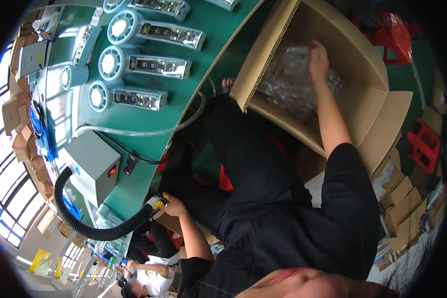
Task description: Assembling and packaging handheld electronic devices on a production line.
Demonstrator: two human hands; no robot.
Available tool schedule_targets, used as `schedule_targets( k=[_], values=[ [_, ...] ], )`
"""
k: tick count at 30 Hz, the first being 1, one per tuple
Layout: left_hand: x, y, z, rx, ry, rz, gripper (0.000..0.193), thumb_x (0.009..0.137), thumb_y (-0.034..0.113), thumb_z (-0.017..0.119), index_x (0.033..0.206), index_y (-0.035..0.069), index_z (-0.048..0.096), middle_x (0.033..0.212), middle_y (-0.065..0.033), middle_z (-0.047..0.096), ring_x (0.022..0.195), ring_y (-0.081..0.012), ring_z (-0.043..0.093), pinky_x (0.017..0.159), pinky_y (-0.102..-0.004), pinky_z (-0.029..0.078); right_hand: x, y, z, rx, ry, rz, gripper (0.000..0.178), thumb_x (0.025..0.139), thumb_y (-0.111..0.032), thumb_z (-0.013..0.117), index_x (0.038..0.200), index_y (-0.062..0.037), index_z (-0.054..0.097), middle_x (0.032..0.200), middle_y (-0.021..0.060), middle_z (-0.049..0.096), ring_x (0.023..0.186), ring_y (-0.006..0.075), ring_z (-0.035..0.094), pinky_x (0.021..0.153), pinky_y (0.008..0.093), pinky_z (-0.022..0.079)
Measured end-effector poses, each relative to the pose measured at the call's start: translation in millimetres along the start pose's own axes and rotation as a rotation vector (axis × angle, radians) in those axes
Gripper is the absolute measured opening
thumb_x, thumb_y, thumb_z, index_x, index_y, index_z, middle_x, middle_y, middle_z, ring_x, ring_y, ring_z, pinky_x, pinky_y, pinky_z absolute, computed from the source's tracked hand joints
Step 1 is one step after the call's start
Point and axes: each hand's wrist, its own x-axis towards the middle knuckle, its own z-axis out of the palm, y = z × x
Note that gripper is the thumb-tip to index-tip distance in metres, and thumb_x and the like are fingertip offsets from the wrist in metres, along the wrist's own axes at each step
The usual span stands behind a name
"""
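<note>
My right hand (pixel 319 59) reaches into an open cardboard box (pixel 355 54) at the right, at a heap of clear plastic pieces (pixel 288 74). Its fingers are loosely bent, with no held piece visible. On the left, my left hand (pixel 173 205) is closed beside the yellow-and-black tip (pixel 160 202) of a black corrugated hose (pixel 102 233). Something pale shows at its fingers, too small to make out. The hose arcs from a grey metal unit (pixel 92 161) with a red switch, standing on the green table (pixel 139 126).
Several pale-blue devices (pixel 129 94) with round heads and clear windows lie along the far table. A clear tube (pixel 149 133) crosses the tabletop. Red stools (pixel 392 39) and flattened cartons (pixel 405 198) are on the right. Another person (pixel 151 278) sits at the lower left.
</note>
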Motion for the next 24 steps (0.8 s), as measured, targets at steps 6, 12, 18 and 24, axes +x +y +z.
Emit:
schedule_targets(
  k=[6, 12, 18, 24],
  values=[
    [14, -43, 44, -0.011, 0.208, 0.131, 0.049, 0.098, 0.044, 0.065, 0.087, -0.003, 0.072, 0.079, -0.0217, 0.073, 0.073, -0.0442, 0.070, 0.058, -0.0470, 0.054, 23, 119, 46, -0.178, -0.133, 0.012, 0.018, 0.093, -0.026, 0.062, 0.101, -0.0101, 0.067, 0.098, 0.0083, 0.071, 0.085, 0.0238, 0.066, 0.074, 0.0377, 0.053],
    [5, -18, 25, -0.068, 0.238, 0.187, 0.045, 0.101, 0.042, 0.058, 0.091, -0.001, 0.069, 0.083, -0.0195, 0.072, 0.076, -0.0412, 0.069, 0.063, -0.0460, 0.052, 14, 173, 137, -0.346, -0.269, 0.036, 0.026, 0.094, -0.031, 0.061, 0.112, -0.0119, 0.067, 0.105, 0.0098, 0.072, 0.092, 0.0276, 0.067, 0.078, 0.0414, 0.054],
    [11, -17, 27, -0.148, 0.065, 0.170, 0.043, 0.104, 0.043, 0.051, 0.094, 0.004, 0.065, 0.082, -0.0165, 0.071, 0.074, -0.0405, 0.066, 0.066, -0.0461, 0.049, 30, 225, 237, -0.528, -0.398, 0.056, 0.036, 0.095, -0.036, 0.060, 0.122, -0.0137, 0.067, 0.112, 0.0112, 0.073, 0.099, 0.0314, 0.069, 0.082, 0.0451, 0.056],
    [17, -19, 47, -0.159, -0.059, 0.124, 0.039, 0.104, 0.044, 0.051, 0.101, 0.008, 0.063, 0.087, -0.0148, 0.072, 0.075, -0.0409, 0.066, 0.066, -0.0466, 0.049, 25, 235, 233, -0.735, -0.472, 0.050, 0.046, 0.095, -0.040, 0.058, 0.133, -0.0155, 0.067, 0.120, 0.0127, 0.074, 0.106, 0.0352, 0.070, 0.087, 0.0488, 0.057]
  ],
)
